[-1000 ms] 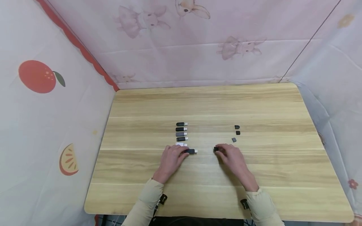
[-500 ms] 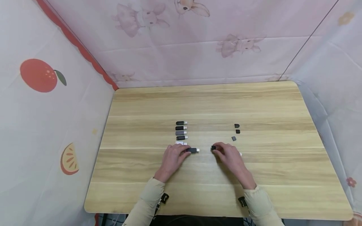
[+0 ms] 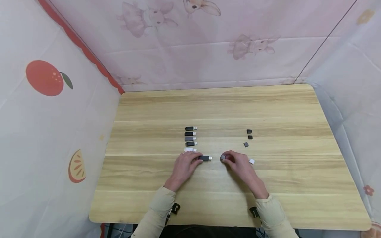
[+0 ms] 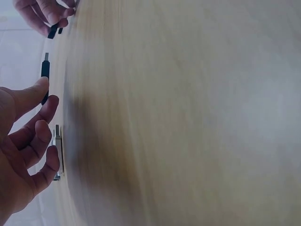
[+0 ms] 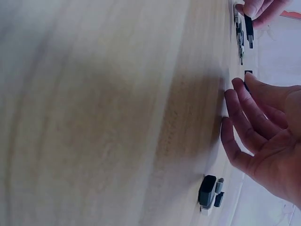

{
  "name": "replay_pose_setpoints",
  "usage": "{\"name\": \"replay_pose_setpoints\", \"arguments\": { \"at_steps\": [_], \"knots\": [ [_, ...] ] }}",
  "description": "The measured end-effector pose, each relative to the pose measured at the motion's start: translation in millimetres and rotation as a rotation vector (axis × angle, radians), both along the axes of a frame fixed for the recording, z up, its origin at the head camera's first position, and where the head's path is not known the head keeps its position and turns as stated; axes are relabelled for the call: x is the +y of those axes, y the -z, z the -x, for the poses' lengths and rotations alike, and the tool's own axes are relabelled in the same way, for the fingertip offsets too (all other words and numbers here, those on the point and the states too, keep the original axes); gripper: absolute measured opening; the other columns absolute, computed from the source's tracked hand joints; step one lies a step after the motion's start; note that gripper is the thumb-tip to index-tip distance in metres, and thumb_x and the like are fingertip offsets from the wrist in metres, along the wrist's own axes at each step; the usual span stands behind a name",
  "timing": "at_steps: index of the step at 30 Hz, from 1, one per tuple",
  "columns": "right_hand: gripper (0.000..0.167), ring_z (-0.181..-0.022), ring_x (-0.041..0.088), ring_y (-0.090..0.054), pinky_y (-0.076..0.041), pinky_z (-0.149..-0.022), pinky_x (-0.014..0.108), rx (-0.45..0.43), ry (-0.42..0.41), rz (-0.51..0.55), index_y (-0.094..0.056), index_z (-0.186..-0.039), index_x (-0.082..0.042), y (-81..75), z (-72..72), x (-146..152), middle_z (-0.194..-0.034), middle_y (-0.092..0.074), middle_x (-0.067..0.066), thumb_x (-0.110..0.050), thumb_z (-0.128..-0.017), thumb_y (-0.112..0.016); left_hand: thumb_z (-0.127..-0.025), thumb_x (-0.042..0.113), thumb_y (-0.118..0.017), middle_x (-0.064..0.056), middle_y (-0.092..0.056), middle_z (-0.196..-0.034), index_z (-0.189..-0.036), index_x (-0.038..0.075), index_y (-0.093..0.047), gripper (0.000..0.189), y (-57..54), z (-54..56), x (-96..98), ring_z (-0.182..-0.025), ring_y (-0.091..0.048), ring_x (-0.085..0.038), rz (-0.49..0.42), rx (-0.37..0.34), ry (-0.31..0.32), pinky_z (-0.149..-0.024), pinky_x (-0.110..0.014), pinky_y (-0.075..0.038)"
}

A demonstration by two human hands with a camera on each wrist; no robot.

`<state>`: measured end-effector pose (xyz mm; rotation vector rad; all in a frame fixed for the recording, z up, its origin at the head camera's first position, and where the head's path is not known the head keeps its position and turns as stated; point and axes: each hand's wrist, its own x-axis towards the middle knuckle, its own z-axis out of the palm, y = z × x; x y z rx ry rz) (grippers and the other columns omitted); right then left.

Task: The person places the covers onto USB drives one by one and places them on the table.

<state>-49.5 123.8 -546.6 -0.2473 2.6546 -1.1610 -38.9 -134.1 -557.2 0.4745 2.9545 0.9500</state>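
The dark USB stick [image 3: 204, 158] sits between the thumb and forefinger of the person's left hand [image 3: 183, 167], pinched close around its back end, the bare metal plug sticking out past the fingertips toward the other hand. From the left wrist view it is clearly raised off the worktop [image 3: 208, 109]. Facing it, the right hand [image 3: 241, 165] pinches a small dark cap [image 3: 222, 157] between thumb and forefinger, right at the tips. The plug and the cap are near each other but apart, roughly in line.

Both forearms reach in from the near edge, angled inward, in pale puffy sleeves [image 3: 157, 206]. The left hand's other fingers are bent loosely, with the white stick [image 3: 190, 150] lying just beyond the hand on the worktop. The right hand's remaining three fingers are parted and gently curved; whether their tips touch the wood, I can't tell.

Above the white stick, four darker sticks [image 3: 190, 138] lie in a tidy column, plugs all facing right. Over on the right, two black caps [image 3: 250, 137] and a grey cap [image 3: 246, 144] lie beyond the right hand, while a white cap [image 3: 252, 161] lies just beside it.
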Motion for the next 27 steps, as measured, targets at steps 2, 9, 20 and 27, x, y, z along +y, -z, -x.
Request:
{"name": "replay_pose_setpoints", "arguments": {
  "at_steps": [2, 9, 20, 27],
  "knots": [
    [0.023, -0.089, 0.015, -0.073, -0.062, -0.085, 0.04, -0.009, 0.002, 0.002, -0.075, -0.119, -0.007, 0.1, -0.5, -1, -0.1, -0.08, 0.006, -0.011, -0.096, -0.077, -0.097, 0.028, -0.076, -0.003, -0.081, -0.114, -0.118, 0.017, -0.078, 0.024, 0.5, 0.2, 1.5, -0.102, -0.076, -0.021, -0.004, -0.009, 0.0, -0.092, -0.042, -0.06],
    [0.023, -0.088, 0.013, -0.072, -0.061, -0.083, 0.038, -0.036, 0.0, 0.024, -0.075, -0.118, -0.009, 1.3, -0.1, -3, -0.099, -0.08, 0.005, -0.01, -0.096, -0.077, -0.097, 0.027, -0.076, -0.002, -0.08, -0.113, -0.119, 0.018, -0.078, 0.024, 0.1, -1.3, 5.6, -0.099, -0.075, -0.019, -0.029, -0.051, -0.007, -0.089, -0.039, -0.061],
    [0.02, -0.087, 0.01, -0.074, -0.061, -0.083, 0.034, 0.003, -0.028, 0.049, -0.075, -0.114, -0.012, 3.7, -4.9, -3, -0.097, -0.081, 0.002, -0.01, -0.094, -0.078, -0.096, 0.028, -0.077, 0.003, -0.079, -0.105, -0.118, 0.02, -0.078, 0.024, 0.8, -1.2, 9.5, -0.089, -0.068, -0.01, -0.086, -0.117, -0.021, -0.082, -0.03, -0.056],
    [0.019, -0.083, 0.009, -0.073, -0.058, -0.077, 0.026, 0.025, -0.032, 0.087, -0.075, -0.111, -0.011, 3.2, -4.7, -3, -0.093, -0.081, 0.001, -0.011, -0.093, -0.08, -0.095, 0.026, -0.078, 0.004, -0.076, -0.097, -0.116, 0.019, -0.079, 0.022, 1.3, -0.7, 12.7, -0.076, -0.058, -0.004, -0.138, -0.132, -0.02, -0.069, -0.021, -0.047]
  ]
}}
